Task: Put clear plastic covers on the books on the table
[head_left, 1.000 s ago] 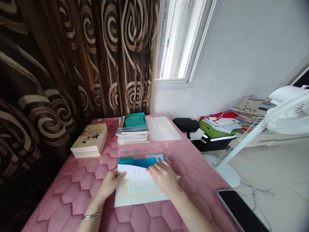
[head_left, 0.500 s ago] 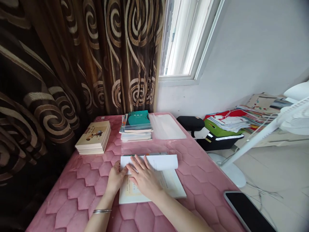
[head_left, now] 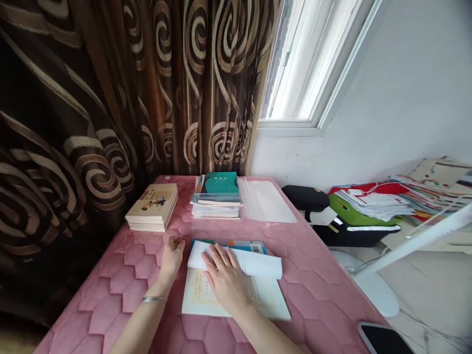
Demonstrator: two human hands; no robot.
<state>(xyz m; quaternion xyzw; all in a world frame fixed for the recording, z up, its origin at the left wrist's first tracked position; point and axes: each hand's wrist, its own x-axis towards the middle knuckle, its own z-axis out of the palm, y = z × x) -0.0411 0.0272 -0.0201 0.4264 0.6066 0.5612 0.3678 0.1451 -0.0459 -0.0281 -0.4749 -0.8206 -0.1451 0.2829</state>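
A book [head_left: 195, 297] lies open on the pink quilted surface in front of me, with a white leaf or cover [head_left: 263, 263] curled back over its upper part. Along the far edge a strip of blue printed cover [head_left: 245, 246] shows. My right hand [head_left: 226, 280] lies flat on the curled white leaf, fingers stretched out, pressing it down. Off the book's upper left corner, my left hand [head_left: 172, 255] is raised, its fingers drawn together in a pinch. What sits between those fingertips, if anything, is too small to tell. A bracelet circles the left wrist.
Beyond the book are a stack of beige books [head_left: 151, 206], a stack topped by a teal book [head_left: 221, 186], and clear plastic sheets [head_left: 267, 201]. A phone [head_left: 385, 339] lies at the right edge. A white fan [head_left: 372, 285] and piled papers [head_left: 376, 204] stand right of the bed.
My left hand has moved off the book's corner, up and left. More of the blue cover now shows behind the curled leaf. The view has turned slightly left.
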